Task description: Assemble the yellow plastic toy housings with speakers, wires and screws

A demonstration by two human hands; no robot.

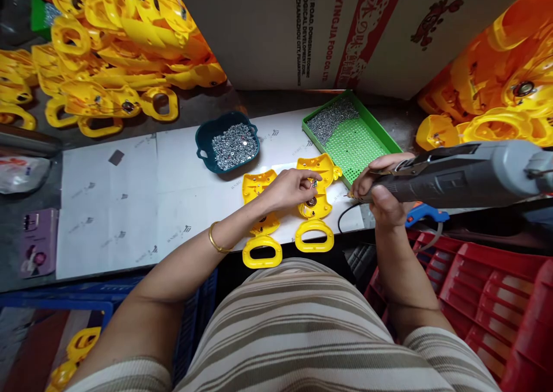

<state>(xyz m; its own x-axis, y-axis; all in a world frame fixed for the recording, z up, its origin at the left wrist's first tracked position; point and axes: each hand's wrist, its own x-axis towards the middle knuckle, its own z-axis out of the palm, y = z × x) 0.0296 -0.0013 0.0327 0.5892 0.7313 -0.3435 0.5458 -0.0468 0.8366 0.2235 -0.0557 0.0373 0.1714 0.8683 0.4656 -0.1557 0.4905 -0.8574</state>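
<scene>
My left hand (296, 187) is over a yellow plastic toy shell (322, 206), its thumb and fingers pinched together. A small shiny part shows at the fingertips, too small to name surely. Below that shell sticks out its loop handle (314, 235). A second yellow shell (259, 186) lies to the left, partly covered by my left wrist. In my right hand (382, 193) is a grey electric screwdriver (449, 176), its tip pointing left towards the near shell, apart from it. My right fingers are wrapped round the front of the tool.
A dark green bowl (204, 157) of small metal screws and a green tray (380, 136) with more stand behind the shells. Yellow shells (129, 52) are heaped at back left and right. A carton (276, 41) blocks the back. A phone (40, 242) lies left; a red crate (484, 288) stands right.
</scene>
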